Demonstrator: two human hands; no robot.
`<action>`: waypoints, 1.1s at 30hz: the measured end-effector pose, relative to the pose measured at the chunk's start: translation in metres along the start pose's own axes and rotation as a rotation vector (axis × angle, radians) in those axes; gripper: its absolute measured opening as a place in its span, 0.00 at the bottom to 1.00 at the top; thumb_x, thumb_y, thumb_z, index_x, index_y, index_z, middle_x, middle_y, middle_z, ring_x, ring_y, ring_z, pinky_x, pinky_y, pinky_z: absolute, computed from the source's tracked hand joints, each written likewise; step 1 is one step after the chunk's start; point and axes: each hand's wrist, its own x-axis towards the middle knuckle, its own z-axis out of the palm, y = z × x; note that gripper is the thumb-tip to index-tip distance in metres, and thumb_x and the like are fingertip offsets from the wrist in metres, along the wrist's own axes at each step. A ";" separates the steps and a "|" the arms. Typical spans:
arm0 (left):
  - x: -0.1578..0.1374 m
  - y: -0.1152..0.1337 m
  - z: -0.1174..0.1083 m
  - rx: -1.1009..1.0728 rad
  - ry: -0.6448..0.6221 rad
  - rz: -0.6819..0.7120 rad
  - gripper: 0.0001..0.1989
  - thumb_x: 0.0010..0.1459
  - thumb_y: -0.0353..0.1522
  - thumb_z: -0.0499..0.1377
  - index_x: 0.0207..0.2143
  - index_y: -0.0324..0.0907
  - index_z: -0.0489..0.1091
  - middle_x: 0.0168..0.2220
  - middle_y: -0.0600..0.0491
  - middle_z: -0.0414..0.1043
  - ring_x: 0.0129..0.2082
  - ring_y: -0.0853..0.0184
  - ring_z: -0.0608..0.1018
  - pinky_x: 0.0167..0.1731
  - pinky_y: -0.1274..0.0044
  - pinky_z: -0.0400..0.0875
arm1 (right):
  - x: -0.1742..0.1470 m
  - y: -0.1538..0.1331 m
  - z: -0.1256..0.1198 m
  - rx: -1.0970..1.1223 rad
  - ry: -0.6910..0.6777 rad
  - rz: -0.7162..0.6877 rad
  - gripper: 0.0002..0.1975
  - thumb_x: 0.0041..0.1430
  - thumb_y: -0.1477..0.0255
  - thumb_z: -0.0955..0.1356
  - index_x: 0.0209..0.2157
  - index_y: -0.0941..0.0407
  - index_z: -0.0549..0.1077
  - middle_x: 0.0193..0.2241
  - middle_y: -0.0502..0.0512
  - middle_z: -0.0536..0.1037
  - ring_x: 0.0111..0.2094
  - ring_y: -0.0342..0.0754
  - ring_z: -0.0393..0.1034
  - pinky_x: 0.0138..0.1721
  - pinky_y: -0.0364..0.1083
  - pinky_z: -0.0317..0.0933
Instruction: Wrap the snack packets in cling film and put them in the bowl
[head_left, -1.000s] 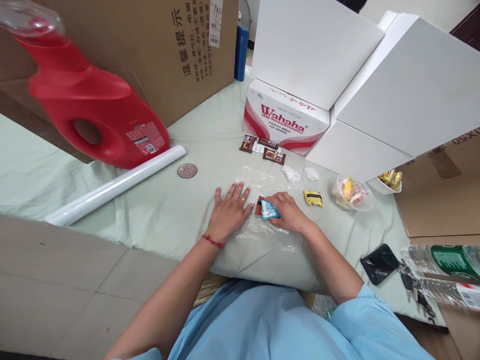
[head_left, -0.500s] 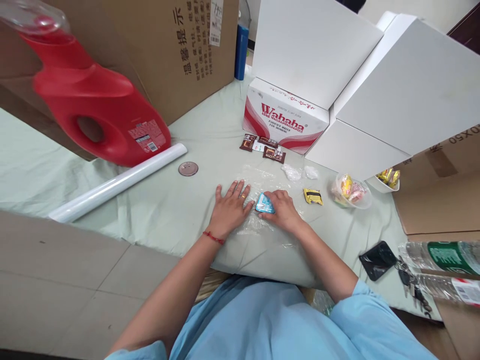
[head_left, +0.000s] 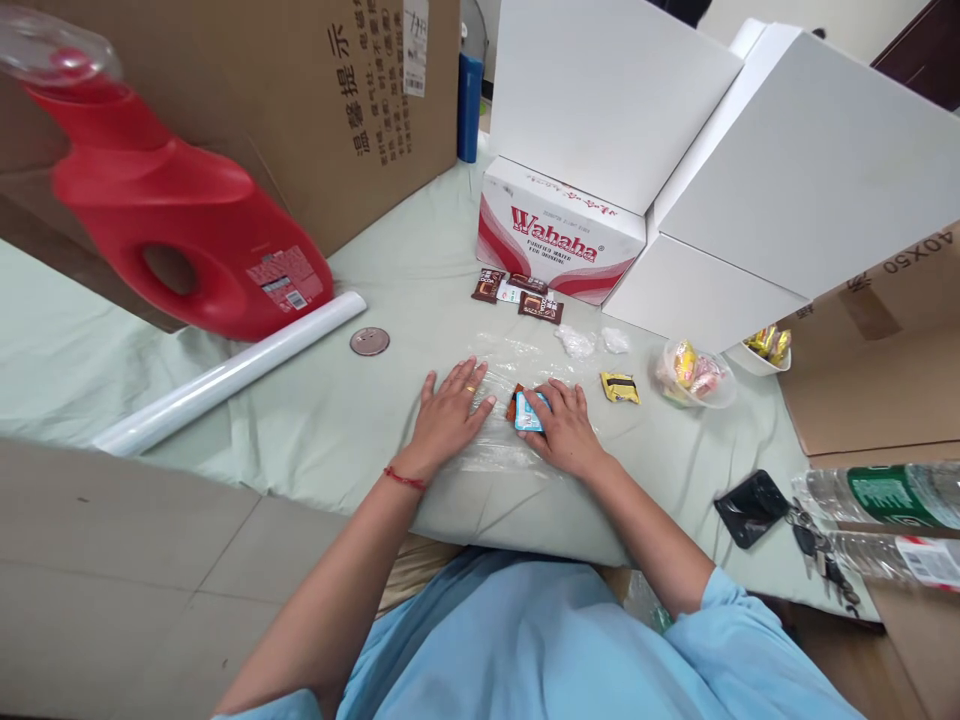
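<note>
A sheet of clear plastic film point(head_left: 491, 458) lies spread on the cloth-covered table in front of me. My left hand point(head_left: 448, 418) rests flat on the film's left part, fingers apart and holding nothing. My right hand point(head_left: 562, 425) grips a small blue-and-white packet point(head_left: 529, 411) low over the film, the thumb on its top. Beside and partly beneath that packet shows the edge of a brown-orange packet point(head_left: 512, 404); the rest of it is hidden. A yellow wrapped snack point(head_left: 620, 387) with a dark band lies to the right of my right hand.
Brown cocoa packets point(head_left: 540, 307) lie before a Wahaha box point(head_left: 559, 235), near crumpled film point(head_left: 576, 342). A bowl of snacks point(head_left: 720, 390), black pouch point(head_left: 750, 508) and keys stand right. A film roll point(head_left: 232, 375), round lid point(head_left: 370, 341) and red jug point(head_left: 187, 225) are left.
The blue packet has turned and shifted slightly in my right hand, and a brown-orange packet now shows beside it. My left hand stays flat on the film. The whole view has shifted slightly.
</note>
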 end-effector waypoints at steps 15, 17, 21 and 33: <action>-0.040 -0.060 -0.026 -0.138 -0.115 0.155 0.33 0.61 0.28 0.48 0.69 0.47 0.64 0.68 0.48 0.70 0.71 0.56 0.67 0.72 0.50 0.52 | -0.082 0.020 -0.008 0.282 0.224 -0.257 0.42 0.69 0.56 0.70 0.76 0.49 0.50 0.65 0.68 0.68 0.65 0.65 0.62 0.65 0.68 0.61; -0.040 -0.058 -0.026 -0.135 -0.082 0.159 0.33 0.65 0.32 0.50 0.72 0.46 0.59 0.68 0.45 0.69 0.68 0.54 0.69 0.71 0.50 0.54 | -0.095 0.019 0.006 0.260 0.264 -0.177 0.36 0.72 0.64 0.68 0.75 0.51 0.53 0.59 0.67 0.72 0.59 0.63 0.67 0.60 0.66 0.66; -0.034 -0.048 -0.025 -0.113 0.003 0.216 0.28 0.66 0.41 0.57 0.67 0.49 0.68 0.60 0.44 0.72 0.63 0.51 0.71 0.67 0.51 0.59 | -0.099 0.014 0.014 0.316 0.379 -0.103 0.20 0.72 0.74 0.65 0.63 0.51 0.70 0.46 0.62 0.77 0.47 0.58 0.70 0.48 0.58 0.71; 0.023 -0.037 -0.011 -0.384 0.110 -0.016 0.16 0.64 0.41 0.55 0.27 0.45 0.74 0.44 0.46 0.77 0.61 0.53 0.70 0.65 0.58 0.63 | -0.017 0.059 -0.028 0.772 0.133 0.352 0.21 0.69 0.54 0.65 0.29 0.55 0.75 0.21 0.49 0.70 0.24 0.45 0.64 0.27 0.44 0.58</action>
